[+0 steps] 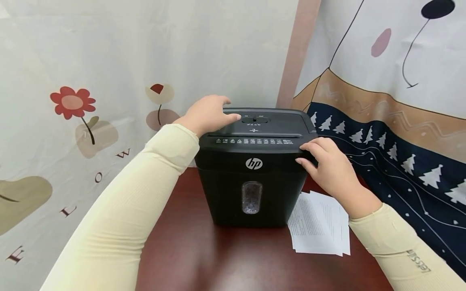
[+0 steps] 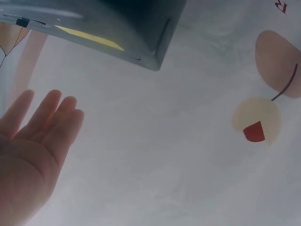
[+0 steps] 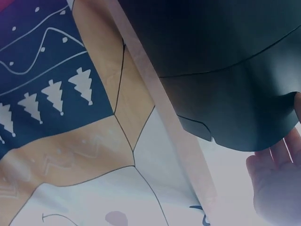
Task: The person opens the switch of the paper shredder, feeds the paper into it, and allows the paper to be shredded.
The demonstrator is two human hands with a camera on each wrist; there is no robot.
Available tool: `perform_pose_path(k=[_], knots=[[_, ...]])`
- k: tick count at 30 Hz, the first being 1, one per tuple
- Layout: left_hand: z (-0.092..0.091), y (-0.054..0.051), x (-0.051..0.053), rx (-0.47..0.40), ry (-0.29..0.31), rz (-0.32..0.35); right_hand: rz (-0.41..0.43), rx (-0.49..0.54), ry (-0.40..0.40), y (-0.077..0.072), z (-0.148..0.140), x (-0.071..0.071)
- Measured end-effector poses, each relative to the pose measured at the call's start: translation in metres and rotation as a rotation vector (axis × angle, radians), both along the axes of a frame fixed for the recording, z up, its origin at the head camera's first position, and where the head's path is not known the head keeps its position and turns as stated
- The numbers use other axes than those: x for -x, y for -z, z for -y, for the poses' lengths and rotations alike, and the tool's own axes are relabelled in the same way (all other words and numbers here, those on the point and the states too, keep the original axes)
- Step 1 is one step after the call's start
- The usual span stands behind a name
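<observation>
A black HP paper shredder (image 1: pixel 226 186) stands upright on the table, with bits of shredded paper behind its front window (image 1: pixel 251 197). My left hand (image 1: pixel 206 116) is raised at the shredder's top left, its thumb pointing toward the slide switch (image 1: pixel 255 120). In the left wrist view, that hand (image 2: pixel 35 155) holds nothing, its fingers extended and apart from the shredder (image 2: pixel 136 28). The right hand (image 1: pixel 330 167) rests its fingertips on the front right of the shredder's top, the thumb lower at the front. Its fingers (image 3: pixel 278 153) lie against the edge in the right wrist view.
Several printed sheets of paper (image 1: pixel 316 226) lie overlapping at the shredder's right foot. Behind and to the right hangs a patterned curtain (image 1: pixel 386 145); a pale curtain (image 1: pixel 120 48) with flowers covers the back and left. The table (image 1: pixel 182 250) is reddish brown.
</observation>
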State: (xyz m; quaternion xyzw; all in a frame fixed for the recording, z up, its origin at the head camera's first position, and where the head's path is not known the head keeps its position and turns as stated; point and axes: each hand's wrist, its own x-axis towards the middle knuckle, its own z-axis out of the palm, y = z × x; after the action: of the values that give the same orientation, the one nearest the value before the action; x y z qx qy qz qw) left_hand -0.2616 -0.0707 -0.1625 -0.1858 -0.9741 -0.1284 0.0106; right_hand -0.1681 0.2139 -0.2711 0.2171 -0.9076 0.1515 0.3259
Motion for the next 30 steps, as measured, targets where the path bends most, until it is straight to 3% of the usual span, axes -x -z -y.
perform_pose_path(k=[13,20,30], knots=[[-0.006,0.004,0.026,-0.032,-0.025,0.071,0.014,-0.110,-0.035,-0.011,0.000,0.007],[-0.015,0.006,0.030,-0.018,-0.023,0.109,0.054,-0.149,-0.045,-0.017,0.000,0.006],[-0.036,-0.001,0.035,0.077,0.019,0.119,-0.025,-0.146,-0.086,-0.017,-0.005,0.006]])
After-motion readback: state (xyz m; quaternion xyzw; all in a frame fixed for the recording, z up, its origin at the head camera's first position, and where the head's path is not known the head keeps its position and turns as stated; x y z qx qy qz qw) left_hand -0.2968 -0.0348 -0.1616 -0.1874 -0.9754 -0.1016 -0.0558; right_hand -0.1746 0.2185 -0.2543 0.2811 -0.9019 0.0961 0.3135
